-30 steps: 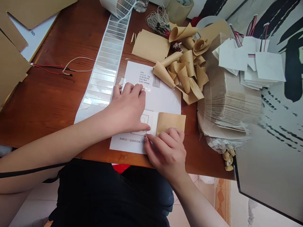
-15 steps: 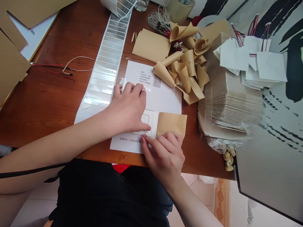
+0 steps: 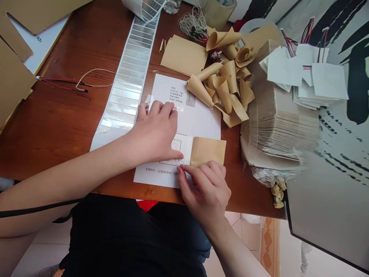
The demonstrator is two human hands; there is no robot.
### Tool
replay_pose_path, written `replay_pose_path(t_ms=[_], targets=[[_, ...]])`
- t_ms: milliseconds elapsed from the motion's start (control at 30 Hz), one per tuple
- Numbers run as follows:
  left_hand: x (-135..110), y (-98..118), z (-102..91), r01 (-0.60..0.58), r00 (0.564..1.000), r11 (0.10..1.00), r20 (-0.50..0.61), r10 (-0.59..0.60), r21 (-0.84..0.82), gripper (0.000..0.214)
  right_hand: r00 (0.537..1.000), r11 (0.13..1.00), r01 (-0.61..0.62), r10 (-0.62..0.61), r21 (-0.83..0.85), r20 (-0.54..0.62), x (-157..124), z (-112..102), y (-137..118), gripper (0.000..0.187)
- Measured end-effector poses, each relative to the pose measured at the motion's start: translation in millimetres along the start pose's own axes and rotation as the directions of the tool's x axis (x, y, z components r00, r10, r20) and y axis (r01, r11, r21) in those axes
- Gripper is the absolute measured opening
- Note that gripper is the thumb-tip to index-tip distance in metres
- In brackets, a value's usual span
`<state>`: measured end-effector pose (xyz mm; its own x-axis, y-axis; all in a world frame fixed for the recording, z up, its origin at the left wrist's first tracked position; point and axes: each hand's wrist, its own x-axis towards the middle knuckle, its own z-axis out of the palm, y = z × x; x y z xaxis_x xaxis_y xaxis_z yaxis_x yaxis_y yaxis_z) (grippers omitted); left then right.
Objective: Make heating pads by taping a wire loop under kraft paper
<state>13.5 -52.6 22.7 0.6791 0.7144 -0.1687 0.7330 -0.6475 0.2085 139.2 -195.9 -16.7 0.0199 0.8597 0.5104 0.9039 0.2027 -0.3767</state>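
My left hand [image 3: 154, 132] lies flat, fingers together, pressing down on a white printed sheet [image 3: 198, 119] on the wooden table [image 3: 66, 115]. Its thumb tip holds a small white square pad [image 3: 184, 148] whose brown backing paper [image 3: 208, 151] is partly peeled to the right. My right hand [image 3: 206, 190] sits at the table's near edge, its thumb and forefinger pinched on a thin wire at the pad's lower corner. What lies under the left palm is hidden.
A strip of clear labels [image 3: 127, 82] runs up the table from a roll [image 3: 142, 7]. Curled brown backing papers [image 3: 227, 79] pile behind the sheet. A stack of pads [image 3: 276, 119] and finished white pads with wires [image 3: 305, 75] stand at right. Loose red and white wires [image 3: 77, 82] lie at left.
My right hand shifted slightly left along the pad's lower edge, then back right, keeping its pinch. The left hand has stayed in place.
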Motion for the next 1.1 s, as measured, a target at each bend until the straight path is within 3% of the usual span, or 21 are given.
replay_pose_path(t_ms=[367,533,800,867,900,967,1033,1100], targets=[[1,-4,-2.4,-0.01,1.0,1.0,0.028,0.011,-0.014,0.092,0.999,0.998,-0.042,0.042,0.056,0.011,-2,1,3,0.01],[5,-10,-6.4,0.004,0.999,0.995,0.048,0.0,-0.098,0.064,0.998,0.996,-0.058,0.056,0.072,0.024,0,0,4,0.007],[5,-14,-8.6,0.01,0.988,0.993,-0.151,-0.028,-0.119,0.04,0.997,0.995,-0.044,0.038,0.091,0.065,2,-1,9,0.006],[5,-17,-13.4,-0.033,0.982,0.992,-0.191,0.009,-0.123,0.036,0.996,0.995,-0.042,0.036,0.087,0.078,2,-1,12,0.005],[5,-19,-16.1,-0.082,0.982,0.987,-0.183,0.055,-0.141,0.033,0.995,0.995,-0.042,0.034,0.089,0.09,3,-1,14,0.003],[5,-22,-21.1,-0.237,0.971,0.938,-0.05,0.232,-0.251,0.024,0.992,0.994,-0.031,0.017,0.109,0.126,6,-3,20,0.005],[5,-23,-24.0,-0.314,0.919,0.867,0.107,0.38,-0.387,0.018,0.982,0.988,0.011,-0.039,0.151,0.185,11,-8,28,0.014],[5,-22,-24.9,-0.329,0.87,0.824,0.19,0.454,-0.462,0.016,0.956,0.974,0.064,-0.122,0.219,0.265,18,-14,35,0.024]])
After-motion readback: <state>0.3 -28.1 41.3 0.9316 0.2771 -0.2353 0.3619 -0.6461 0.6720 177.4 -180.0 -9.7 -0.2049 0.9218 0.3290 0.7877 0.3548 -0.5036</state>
